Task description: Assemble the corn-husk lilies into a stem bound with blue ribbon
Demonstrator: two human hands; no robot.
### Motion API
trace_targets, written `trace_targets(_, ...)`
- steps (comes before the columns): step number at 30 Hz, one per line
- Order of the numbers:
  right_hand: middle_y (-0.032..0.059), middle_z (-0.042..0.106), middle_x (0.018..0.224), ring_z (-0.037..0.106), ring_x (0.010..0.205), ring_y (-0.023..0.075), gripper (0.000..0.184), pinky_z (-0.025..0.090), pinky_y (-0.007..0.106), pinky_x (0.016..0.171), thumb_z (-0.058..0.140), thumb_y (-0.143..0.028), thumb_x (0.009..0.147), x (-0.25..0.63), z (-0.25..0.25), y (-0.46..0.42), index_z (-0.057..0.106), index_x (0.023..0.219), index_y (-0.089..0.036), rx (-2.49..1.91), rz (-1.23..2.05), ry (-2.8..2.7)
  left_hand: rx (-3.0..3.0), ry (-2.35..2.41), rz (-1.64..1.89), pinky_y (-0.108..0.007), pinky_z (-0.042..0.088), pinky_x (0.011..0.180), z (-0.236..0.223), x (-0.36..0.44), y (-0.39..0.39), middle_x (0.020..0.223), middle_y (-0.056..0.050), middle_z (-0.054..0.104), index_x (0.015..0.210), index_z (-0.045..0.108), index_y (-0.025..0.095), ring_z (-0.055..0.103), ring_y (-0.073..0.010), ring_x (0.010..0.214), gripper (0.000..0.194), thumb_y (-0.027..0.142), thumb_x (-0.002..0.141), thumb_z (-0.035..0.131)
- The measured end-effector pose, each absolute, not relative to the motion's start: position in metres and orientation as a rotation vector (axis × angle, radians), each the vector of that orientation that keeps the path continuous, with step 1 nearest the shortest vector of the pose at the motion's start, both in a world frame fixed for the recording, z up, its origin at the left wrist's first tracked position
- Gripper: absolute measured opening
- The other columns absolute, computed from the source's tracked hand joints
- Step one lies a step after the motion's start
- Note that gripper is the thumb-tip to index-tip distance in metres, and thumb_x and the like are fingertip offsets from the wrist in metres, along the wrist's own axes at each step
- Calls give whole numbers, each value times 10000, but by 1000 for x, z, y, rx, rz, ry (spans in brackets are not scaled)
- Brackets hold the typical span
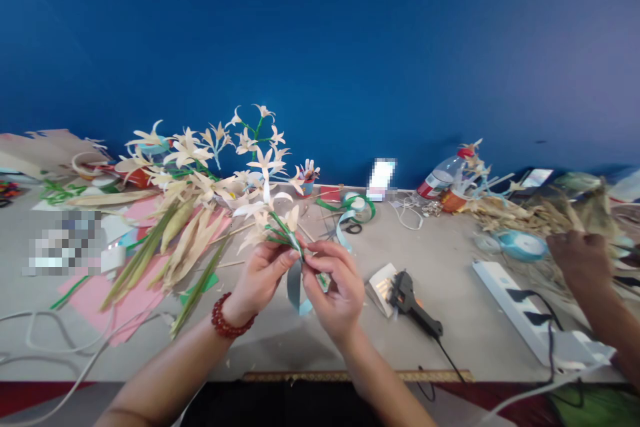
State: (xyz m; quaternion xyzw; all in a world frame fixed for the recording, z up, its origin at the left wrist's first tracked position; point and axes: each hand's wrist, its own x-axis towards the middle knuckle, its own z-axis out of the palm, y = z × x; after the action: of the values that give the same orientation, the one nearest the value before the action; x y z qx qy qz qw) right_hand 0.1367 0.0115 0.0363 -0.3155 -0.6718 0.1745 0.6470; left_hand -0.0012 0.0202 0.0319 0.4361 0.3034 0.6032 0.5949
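Just in front of me, my left hand (266, 275) pinches the green stems of a small bunch of cream handmade flowers (273, 220). My right hand (336, 287) is closed at the same stems, its thumb and fingertips on the light blue tape (295, 290). A loop of this tape hangs between and below my hands. The exact grip of the right fingertips is partly hidden. Farther back, a larger bunch of cream flowers (189, 150) spreads behind the held one.
Dried husks (187, 247) and pink paper (137, 307) lie at left. A glue gun (415, 303) rests right of my hands, near a white power strip (520, 317). Another person's hand (583, 263) reaches in at far right. Behind stand a plastic bottle (440, 177) and a tape roll (356, 205).
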Motion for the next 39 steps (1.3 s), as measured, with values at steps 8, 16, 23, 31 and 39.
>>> trace_targets(8,80,677,965,677,912,219,203,568,393,796,623,-34,790,137,36,11,657,881,-213,-727,397,-1531,996,703,1399,-298,487,864,32,-1,20,883,-52,723,907,726,177,653,-197,872,141,265,797,722)
trace_targets(16,86,676,980,672,930,223,191,564,399,806,617,-44,798,137,34,11,655,880,-213,-739,409,-1538,1001,702,1406,-292,485,866,30,-1,19,892,-47,724,916,717,180,653,-187,877,144,267,801,721)
trace_targets(23,81,673,986,672,928,224,210,558,395,805,623,-36,789,138,34,11,661,885,-219,-733,415,-1535,1006,705,1394,-291,489,852,30,-1,19,894,-51,724,907,717,173,653,-189,867,141,268,803,717)
trace_targets(31,78,671,982,671,921,214,230,554,378,808,627,-16,779,138,34,10,663,888,-216,-712,411,-1535,1000,705,1400,-287,489,854,30,0,18,875,-44,728,915,727,184,661,-184,859,146,272,798,723)
trace_targets(39,82,675,965,674,917,223,207,562,390,796,621,-37,786,139,34,10,661,877,-218,-729,409,-1534,1004,706,1404,-294,492,849,33,1,17,882,-51,720,896,723,171,656,-193,863,150,279,793,725)
